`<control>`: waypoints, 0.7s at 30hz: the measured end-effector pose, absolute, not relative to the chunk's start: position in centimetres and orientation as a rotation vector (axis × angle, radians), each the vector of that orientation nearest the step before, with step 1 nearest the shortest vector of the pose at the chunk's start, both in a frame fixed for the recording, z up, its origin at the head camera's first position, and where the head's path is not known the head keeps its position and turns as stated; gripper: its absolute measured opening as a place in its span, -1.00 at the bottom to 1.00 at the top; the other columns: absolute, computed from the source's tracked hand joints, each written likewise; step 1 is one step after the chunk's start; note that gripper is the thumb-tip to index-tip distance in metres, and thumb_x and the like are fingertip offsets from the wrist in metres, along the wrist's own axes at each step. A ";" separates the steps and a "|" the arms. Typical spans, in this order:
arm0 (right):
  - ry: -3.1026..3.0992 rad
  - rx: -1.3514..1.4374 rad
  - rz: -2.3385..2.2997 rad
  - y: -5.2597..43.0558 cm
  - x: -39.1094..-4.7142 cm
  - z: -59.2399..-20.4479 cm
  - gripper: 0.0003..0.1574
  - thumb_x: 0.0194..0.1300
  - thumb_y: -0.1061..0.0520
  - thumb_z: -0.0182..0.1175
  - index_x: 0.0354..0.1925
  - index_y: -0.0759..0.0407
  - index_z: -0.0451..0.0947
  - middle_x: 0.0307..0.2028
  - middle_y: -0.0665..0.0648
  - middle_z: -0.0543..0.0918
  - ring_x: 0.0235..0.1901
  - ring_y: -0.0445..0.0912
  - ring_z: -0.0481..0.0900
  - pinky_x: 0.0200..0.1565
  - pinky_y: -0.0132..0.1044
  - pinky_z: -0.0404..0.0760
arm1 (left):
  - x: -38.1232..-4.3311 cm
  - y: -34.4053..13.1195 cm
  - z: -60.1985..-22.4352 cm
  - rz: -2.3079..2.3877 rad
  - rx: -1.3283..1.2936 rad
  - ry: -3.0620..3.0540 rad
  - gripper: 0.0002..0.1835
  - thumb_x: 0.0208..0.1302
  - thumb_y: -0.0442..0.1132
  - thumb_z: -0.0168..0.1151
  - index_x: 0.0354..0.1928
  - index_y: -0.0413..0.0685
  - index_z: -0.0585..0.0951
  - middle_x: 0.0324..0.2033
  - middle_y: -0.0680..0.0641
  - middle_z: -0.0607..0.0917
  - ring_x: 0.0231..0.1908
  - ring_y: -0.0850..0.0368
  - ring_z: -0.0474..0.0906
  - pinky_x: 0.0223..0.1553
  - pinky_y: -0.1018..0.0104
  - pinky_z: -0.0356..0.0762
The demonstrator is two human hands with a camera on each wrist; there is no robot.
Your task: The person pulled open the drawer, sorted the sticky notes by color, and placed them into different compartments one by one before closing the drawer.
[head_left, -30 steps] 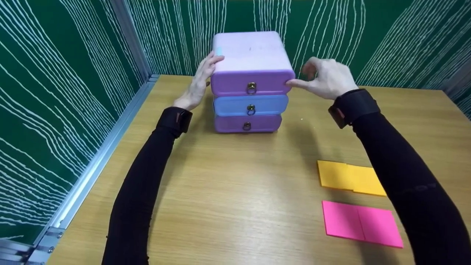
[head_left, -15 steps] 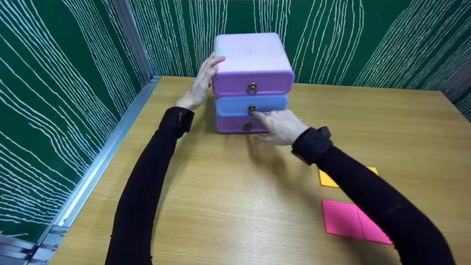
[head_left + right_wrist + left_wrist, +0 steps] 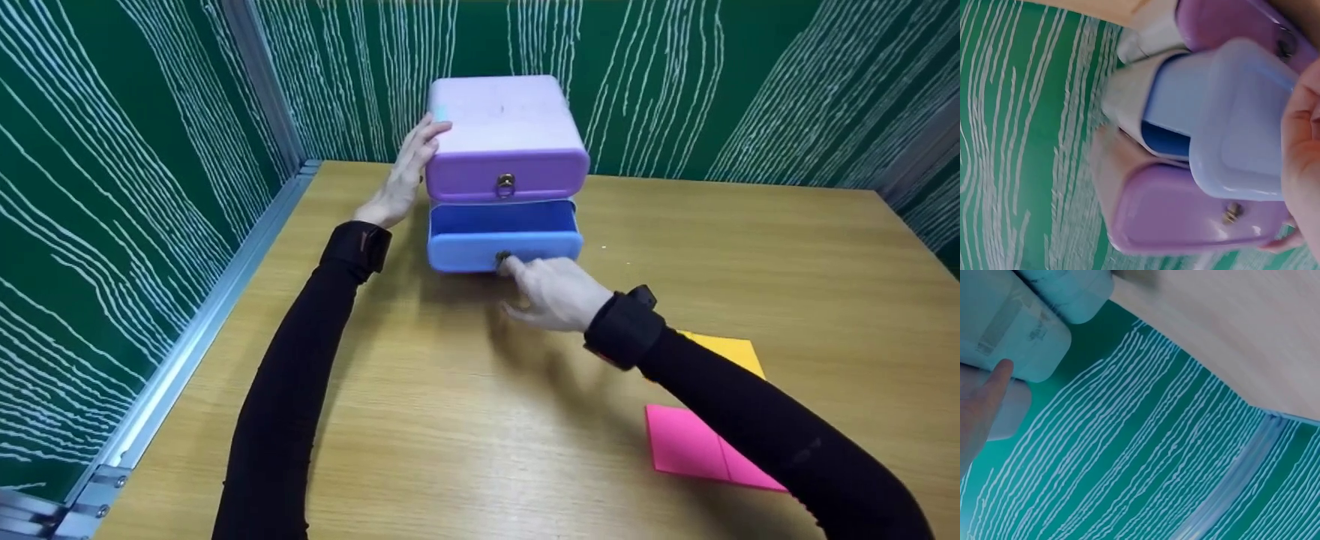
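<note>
Blue and standing partly out of its case, the middle drawer (image 3: 461, 253) sits right at the right hand (image 3: 559, 292), whose bent fingers hold its small metal knob (image 3: 502, 256). Above those fingers is the purple top drawer (image 3: 461, 178), closed, with its own ring pull (image 3: 506, 184); the purple bottom drawer (image 3: 1224, 22) shows beside them in the right wrist view. Up and to their left, the left hand (image 3: 401, 176) lies with fingers extended against the upper case (image 3: 510, 112), fingertips over its top edge. Right of the right fingers and nearer the person, yellow notes (image 3: 726, 352) and pink notes (image 3: 686, 442) lie on the wooden table (image 3: 420, 420), partly hidden by the black sleeve (image 3: 757, 420). Beyond both hands' fingers rises a green wall (image 3: 480, 37) with white streaks.
</note>
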State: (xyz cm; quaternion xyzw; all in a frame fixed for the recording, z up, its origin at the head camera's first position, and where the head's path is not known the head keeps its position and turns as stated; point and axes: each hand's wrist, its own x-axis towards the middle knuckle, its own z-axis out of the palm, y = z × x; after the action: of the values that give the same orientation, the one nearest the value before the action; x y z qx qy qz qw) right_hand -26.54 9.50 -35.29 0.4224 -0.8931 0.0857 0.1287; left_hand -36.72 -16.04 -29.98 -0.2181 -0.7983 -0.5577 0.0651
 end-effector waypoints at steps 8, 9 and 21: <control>-2.486 1.260 0.034 9.7 -23.6 -35.8 -0.48 0.13 -0.09 0.40 -0.09 0.20 0.50 -0.47 0.05 0.71 -0.53 -0.04 0.66 -0.50 -0.09 0.59 | -36.6 -16.3 -30.5 -1.718 -0.647 -2.399 -0.43 0.52 0.00 -0.29 0.51 0.09 0.22 0.62 -0.01 -0.21 0.60 0.00 -0.31 0.57 -0.11 -0.17; -2.476 1.271 0.033 9.8 -23.4 -35.8 -0.47 0.13 -0.09 0.41 -0.07 0.18 0.50 -0.45 0.05 0.72 -0.49 -0.05 0.67 -0.48 -0.10 0.60 | -36.6 -16.3 -30.5 -1.725 -0.648 -2.394 -0.42 0.51 0.00 -0.29 0.51 0.09 0.22 0.62 -0.02 -0.21 0.60 -0.01 -0.31 0.57 -0.11 -0.17; -2.292 1.452 0.149 17.1 -23.2 -36.2 -0.62 0.15 -0.09 0.40 -0.29 0.10 0.49 -0.59 -0.07 0.55 -0.61 -0.16 0.49 -0.56 -0.22 0.50 | -36.5 -16.0 -30.1 -1.721 -0.660 -2.414 -0.41 0.50 0.01 -0.31 0.51 0.13 0.20 0.62 0.04 -0.21 0.60 0.05 -0.30 0.56 -0.11 -0.10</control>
State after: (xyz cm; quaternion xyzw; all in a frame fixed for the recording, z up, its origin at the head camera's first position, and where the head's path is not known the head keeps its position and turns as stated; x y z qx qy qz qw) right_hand -23.23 17.10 -36.18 0.5224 -0.8245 0.0536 0.2107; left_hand -36.47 -15.98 -30.09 -0.2172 -0.7937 -0.5658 0.0523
